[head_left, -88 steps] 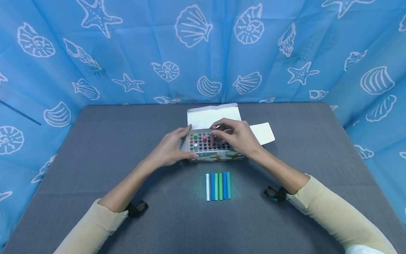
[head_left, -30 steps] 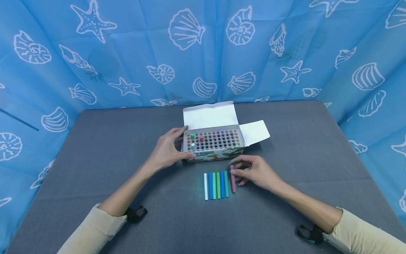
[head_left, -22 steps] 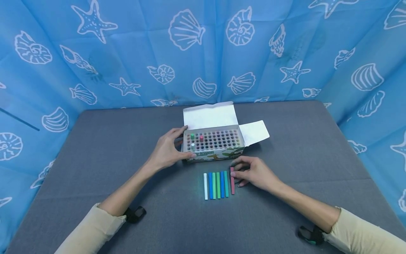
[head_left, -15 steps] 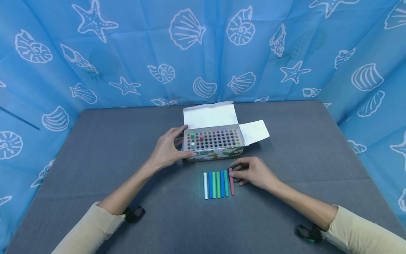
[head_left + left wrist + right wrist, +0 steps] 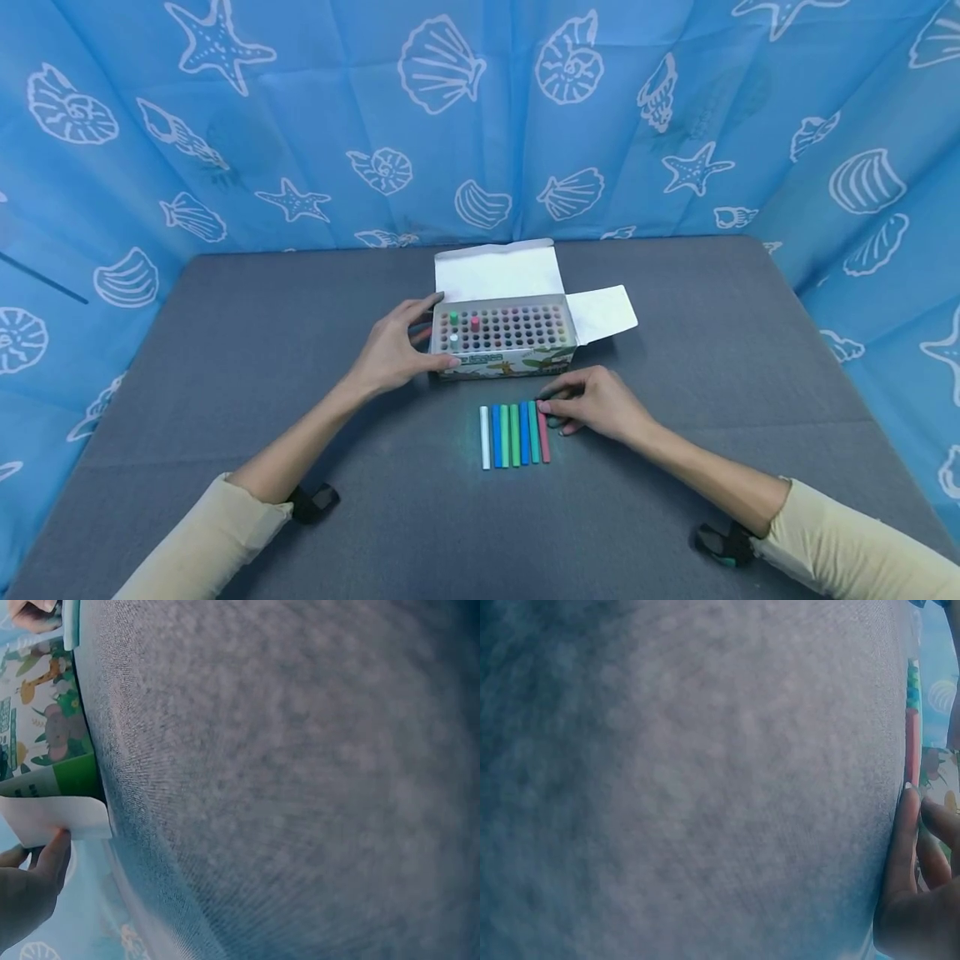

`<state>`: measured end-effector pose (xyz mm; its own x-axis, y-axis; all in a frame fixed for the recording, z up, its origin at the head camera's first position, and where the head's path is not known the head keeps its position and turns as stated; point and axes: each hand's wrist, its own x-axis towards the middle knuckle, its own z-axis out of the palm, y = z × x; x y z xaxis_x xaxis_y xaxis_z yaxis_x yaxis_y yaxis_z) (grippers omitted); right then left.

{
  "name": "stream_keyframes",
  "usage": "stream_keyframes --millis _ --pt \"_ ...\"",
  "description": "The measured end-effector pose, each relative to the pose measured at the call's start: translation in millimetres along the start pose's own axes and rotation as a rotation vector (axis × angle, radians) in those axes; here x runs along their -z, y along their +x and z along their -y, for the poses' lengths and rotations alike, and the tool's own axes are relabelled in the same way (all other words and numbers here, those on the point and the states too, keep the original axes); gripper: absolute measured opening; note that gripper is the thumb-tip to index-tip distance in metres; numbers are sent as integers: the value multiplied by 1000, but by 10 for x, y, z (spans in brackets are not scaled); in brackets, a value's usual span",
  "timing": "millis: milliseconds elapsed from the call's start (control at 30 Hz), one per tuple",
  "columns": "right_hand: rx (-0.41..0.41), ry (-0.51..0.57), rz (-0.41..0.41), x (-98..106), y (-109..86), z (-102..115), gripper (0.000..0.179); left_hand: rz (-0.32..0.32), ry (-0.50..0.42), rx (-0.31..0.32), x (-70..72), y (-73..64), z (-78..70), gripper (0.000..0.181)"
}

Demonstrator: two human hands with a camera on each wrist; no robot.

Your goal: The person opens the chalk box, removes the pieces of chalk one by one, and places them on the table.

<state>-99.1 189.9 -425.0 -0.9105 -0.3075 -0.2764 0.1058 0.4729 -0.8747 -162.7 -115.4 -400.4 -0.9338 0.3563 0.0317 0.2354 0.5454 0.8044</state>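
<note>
My right hand [image 5: 603,406] pinches the upper end of a red chalk stick [image 5: 545,442]. That stick lies on the table at the right end of a row, close beside a teal stick [image 5: 534,442]. In the right wrist view, the thumb tip touches the red chalk [image 5: 913,746]. My left hand [image 5: 392,348] holds the left end of the open chalk box [image 5: 513,368], thumb at the front corner and fingers at the back. In the left wrist view its fingers touch a white flap [image 5: 64,816]. A green [image 5: 453,317], a pink-red [image 5: 476,323] and a white stick [image 5: 453,340] stand in the box's holes.
The row also has a white stick [image 5: 485,437], blue sticks [image 5: 497,437] and green sticks [image 5: 505,437]. Behind the box its lid [image 5: 498,273] stands raised, and a side flap [image 5: 603,314] spreads to the right. A blue shell-patterned curtain [image 5: 315,125] hangs past the grey table's [image 5: 300,287] far edge.
My right hand has lifted the red chalk from the box, laid it right of the row, then slid it left against the teal stick. My left hand has stayed on the box.
</note>
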Motion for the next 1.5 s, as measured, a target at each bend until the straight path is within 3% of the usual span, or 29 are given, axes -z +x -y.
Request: stream_keyframes --millis 300,500,800,1100,1333,1500 --pt "40 -29 4 25 39 19 22 6 -14 18 10 24 17 96" --pt "122 -10 50 72 74 83 20 1 -10 20 18 21 14 96" --pt "283 -73 128 184 109 437 24 8 -22 29 28 26 20 96" --pt "392 -119 35 239 279 742 23 19 -44 35 16 16 12 97" --pt "410 -193 -56 191 552 832 18 29 -57 24 17 5 22 96" --pt "412 -232 -72 134 718 867 19 29 -49 27 18 3 6 97"
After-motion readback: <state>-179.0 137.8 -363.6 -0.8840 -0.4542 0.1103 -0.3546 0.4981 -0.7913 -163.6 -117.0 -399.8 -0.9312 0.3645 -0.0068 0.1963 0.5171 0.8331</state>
